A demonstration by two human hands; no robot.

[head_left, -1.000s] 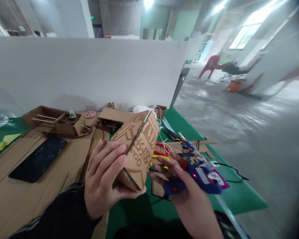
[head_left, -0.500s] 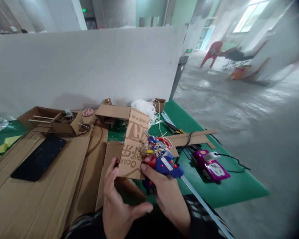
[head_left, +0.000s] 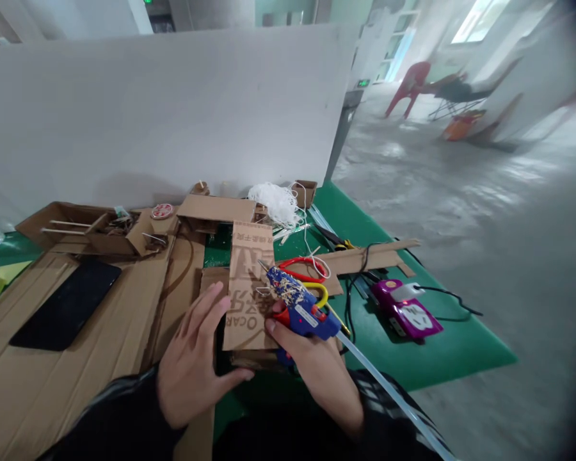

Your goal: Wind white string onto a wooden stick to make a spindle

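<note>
My right hand (head_left: 317, 365) is wrapped round a blue glue gun (head_left: 300, 307), whose nozzle points up and left over a printed cardboard piece (head_left: 249, 320). A long clear glue stick (head_left: 388, 390) trails from the gun's rear. The right thumb lies near the piece's right edge. Beside the piece's left edge is my left hand (head_left: 196, 355), fingers spread and nothing in it. Behind the gun lie red-handled pliers (head_left: 304, 269), and a yellow handle (head_left: 322, 293) shows beside it.
A black phone (head_left: 67, 304) rests on large cardboard sheets (head_left: 120, 333) at the left. Further back are an open cardboard box (head_left: 120, 234) and white string (head_left: 276, 202). A purple power strip (head_left: 406, 310) with black cables sits on the green table (head_left: 461, 355) at the right.
The cardboard piece has come down to lie flatter. My left hand has moved left, away from it. The glue gun has shifted slightly left with my right hand, and the view has tilted down.
</note>
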